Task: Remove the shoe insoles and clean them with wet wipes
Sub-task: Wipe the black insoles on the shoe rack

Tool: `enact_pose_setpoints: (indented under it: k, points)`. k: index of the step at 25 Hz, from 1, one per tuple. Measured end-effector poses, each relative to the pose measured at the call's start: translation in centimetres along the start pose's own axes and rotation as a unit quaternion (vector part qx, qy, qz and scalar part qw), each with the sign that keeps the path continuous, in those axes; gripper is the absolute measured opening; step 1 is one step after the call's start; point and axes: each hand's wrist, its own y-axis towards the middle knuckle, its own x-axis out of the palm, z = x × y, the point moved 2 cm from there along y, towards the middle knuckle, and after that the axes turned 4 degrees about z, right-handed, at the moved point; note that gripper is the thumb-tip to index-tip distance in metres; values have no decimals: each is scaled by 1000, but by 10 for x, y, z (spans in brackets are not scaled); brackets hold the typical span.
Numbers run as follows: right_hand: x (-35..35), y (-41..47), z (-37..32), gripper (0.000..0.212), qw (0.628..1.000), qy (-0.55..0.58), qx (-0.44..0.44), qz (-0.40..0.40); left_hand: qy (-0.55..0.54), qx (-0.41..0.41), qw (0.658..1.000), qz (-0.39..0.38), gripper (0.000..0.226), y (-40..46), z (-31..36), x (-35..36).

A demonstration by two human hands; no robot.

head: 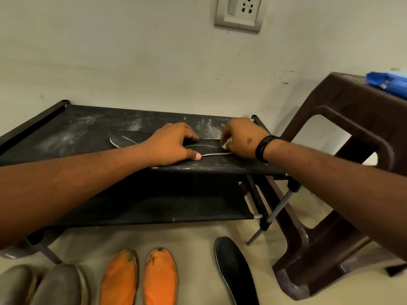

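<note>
Black insole (132,140) lies flat on the rack (77,128), toward its front right corner. Left hand (170,143) presses down on its middle, fingers spread and nearly straight, thumb at the near edge. Right hand (241,138) sits at the insole's right end, fingers curled round a white wipe (226,143). On the floor by the rack's front edge: another black insole (234,269), two orange insoles (141,280), two grey ones (44,287). A blue pack (387,81) rests on the brown stool (343,133), beside the rack's right edge.
</note>
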Motion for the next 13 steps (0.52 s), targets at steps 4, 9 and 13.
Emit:
enact_pose_setpoints:
  k: [4, 9, 13]
  points:
    - [-8, -7, -11, 11, 989, 140, -35, -40, 3, 2, 1000, 4, 58, 1, -1, 0]
    - [14, -8, -10, 14, 999, -26, -30, -27, 2, 4, 1000, 2, 55, -1, 2, 0]
    - [8, 2, 2, 14, 1000, -14, 14, -17, -1, -1, 1000, 2, 56, -1, 3, -1]
